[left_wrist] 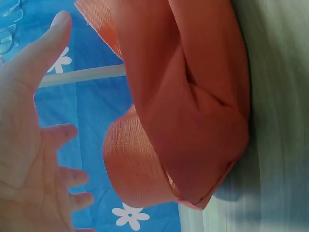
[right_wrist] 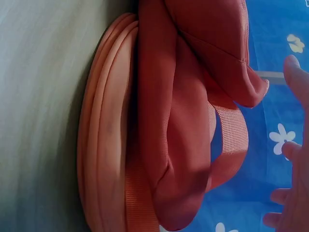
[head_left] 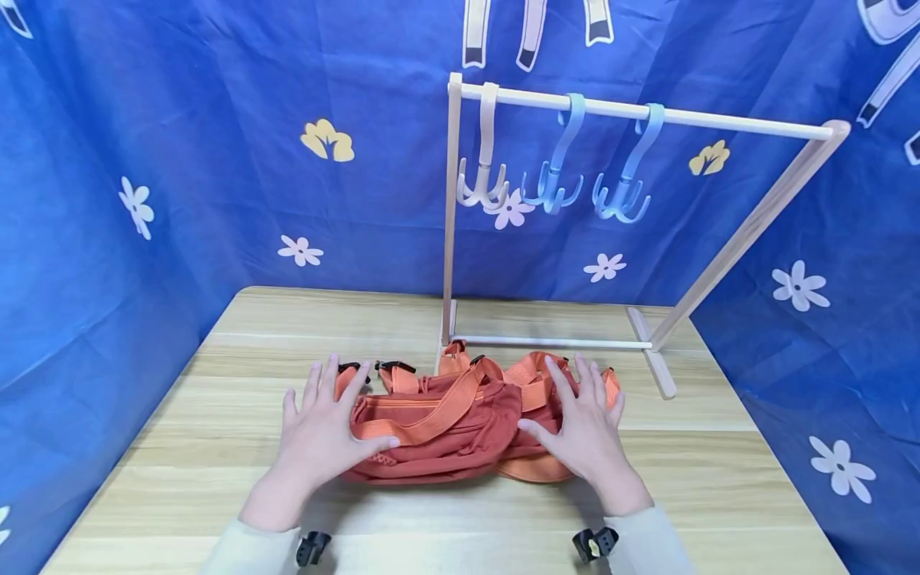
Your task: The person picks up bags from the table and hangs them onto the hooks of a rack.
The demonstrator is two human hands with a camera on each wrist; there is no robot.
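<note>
A rust-red waist bag (head_left: 446, 451) with an orange webbing strap (head_left: 449, 411) lies on the table. Behind it and to its right, more red and orange bag fabric (head_left: 535, 467) is bunched up; how many bags there are I cannot tell. At the pile's left end my left hand (head_left: 319, 431) is spread with straight fingers; the left wrist view shows it apart from the red fabric (left_wrist: 193, 106). My right hand (head_left: 585, 431) hovers likewise at the right end, fingers spread, with a gap to the bag (right_wrist: 178, 116) in the right wrist view. Black buckles (head_left: 397, 367) show behind the pile.
A wooden rack (head_left: 747, 220) stands at the back right. From its top bar (head_left: 719, 121) hang a white hook (head_left: 485, 152) and two blue hooks (head_left: 561, 160), (head_left: 632, 164). Blue patterned cloth (head_left: 216, 120) encloses the wooden table (head_left: 216, 431) at the back and sides.
</note>
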